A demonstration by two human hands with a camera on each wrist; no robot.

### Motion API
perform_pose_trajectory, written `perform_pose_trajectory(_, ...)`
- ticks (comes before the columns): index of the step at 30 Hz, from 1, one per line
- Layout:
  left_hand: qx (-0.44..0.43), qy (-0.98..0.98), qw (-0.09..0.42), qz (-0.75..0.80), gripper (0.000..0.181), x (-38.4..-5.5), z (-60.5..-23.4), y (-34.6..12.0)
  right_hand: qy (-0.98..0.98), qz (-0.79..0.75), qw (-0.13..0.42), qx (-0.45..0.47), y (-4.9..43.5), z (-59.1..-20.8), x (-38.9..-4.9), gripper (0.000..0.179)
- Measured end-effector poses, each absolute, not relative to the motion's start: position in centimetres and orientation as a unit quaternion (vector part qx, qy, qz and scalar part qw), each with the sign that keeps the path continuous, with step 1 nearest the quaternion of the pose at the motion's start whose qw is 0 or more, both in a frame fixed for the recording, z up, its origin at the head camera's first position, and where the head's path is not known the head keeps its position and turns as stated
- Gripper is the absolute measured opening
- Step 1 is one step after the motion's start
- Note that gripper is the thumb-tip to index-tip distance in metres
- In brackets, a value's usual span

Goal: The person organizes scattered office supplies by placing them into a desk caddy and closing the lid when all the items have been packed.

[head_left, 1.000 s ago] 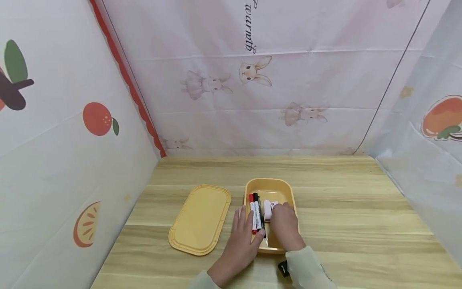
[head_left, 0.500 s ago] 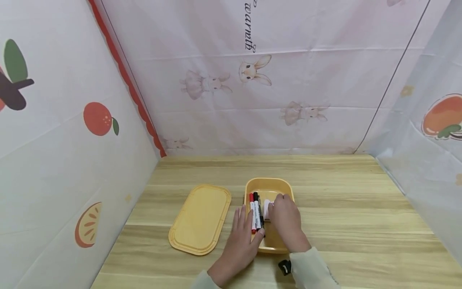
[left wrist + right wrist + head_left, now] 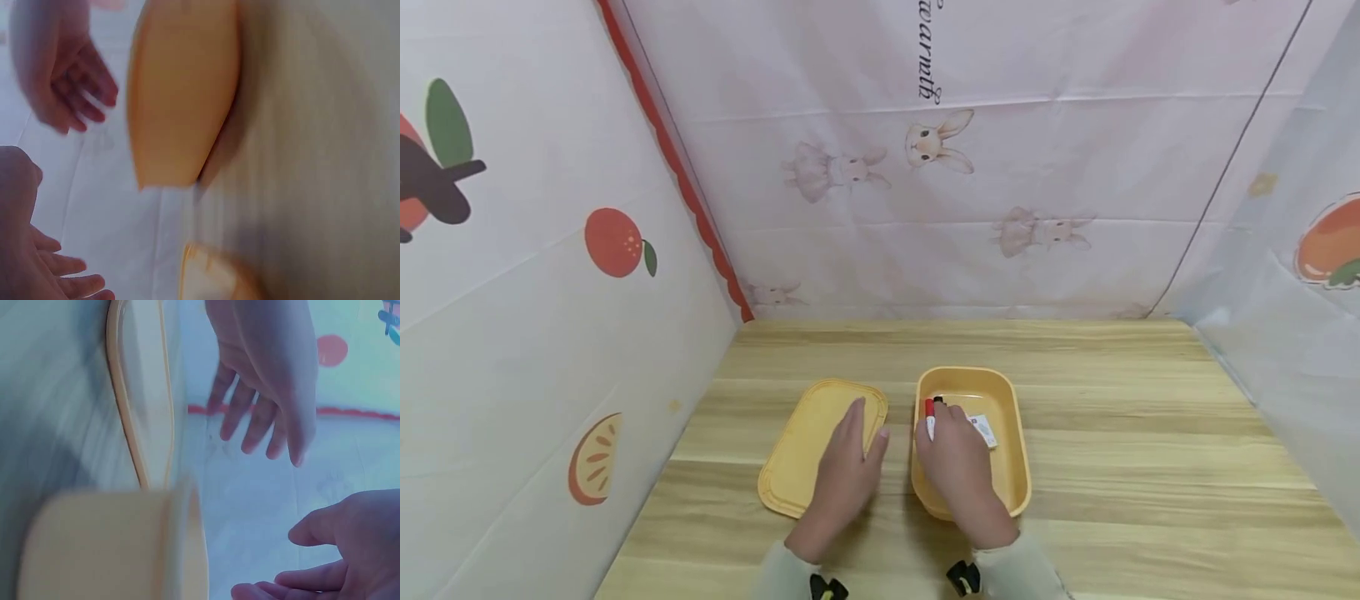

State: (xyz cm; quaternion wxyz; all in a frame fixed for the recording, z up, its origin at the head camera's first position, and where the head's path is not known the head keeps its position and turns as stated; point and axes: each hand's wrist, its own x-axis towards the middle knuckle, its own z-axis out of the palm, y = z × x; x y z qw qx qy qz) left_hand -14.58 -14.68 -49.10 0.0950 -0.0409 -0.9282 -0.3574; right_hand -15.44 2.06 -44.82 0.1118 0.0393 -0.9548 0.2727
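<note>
The yellow box (image 3: pixel 1017 467) stands uncovered on the table. Above its left part hovers my right hand (image 3: pixel 958 462), fingers loosely bent; the right wrist view shows the thumb apart from them and nothing held. Partly beneath this hand lie a red-capped marker (image 3: pixel 930 414) and a black-capped marker (image 3: pixel 939 401). A small white block with print (image 3: pixel 984 431) is beside it in the box. Farther left, my left hand (image 3: pixel 844 475) hovers over the edge of the yellow lid (image 3: pixel 793 454), its fingers extended and the thumb spread. Other box contents are hidden by the right hand.
The wood-grain table (image 3: pixel 1150 467) extends on both sides of the box and lid. Printed cloth walls stand behind (image 3: pixel 1052 158) and at the left. Black wrist fittings (image 3: pixel 827 587) show near both sleeves.
My left hand has left the box's left side and moved left over the lid. My right hand has let go of the white block and shifted left over the markers.
</note>
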Motion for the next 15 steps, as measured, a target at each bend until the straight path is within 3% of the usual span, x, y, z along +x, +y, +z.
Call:
perform_pose_trajectory(8, -0.003, -0.945, 0.121, -0.303, 0.068, -16.2, -48.7, -20.0, -0.936, 0.314, 0.139, 0.077, -2.8, -46.2, -13.6, 0.042)
perform_pose_trajectory(15, 0.012, -0.970, 0.116, -0.215, 0.059, -17.3, -50.2, -24.1, -0.940, 0.274, 0.172, 0.112, -7.2, -49.6, -13.0, 0.042)
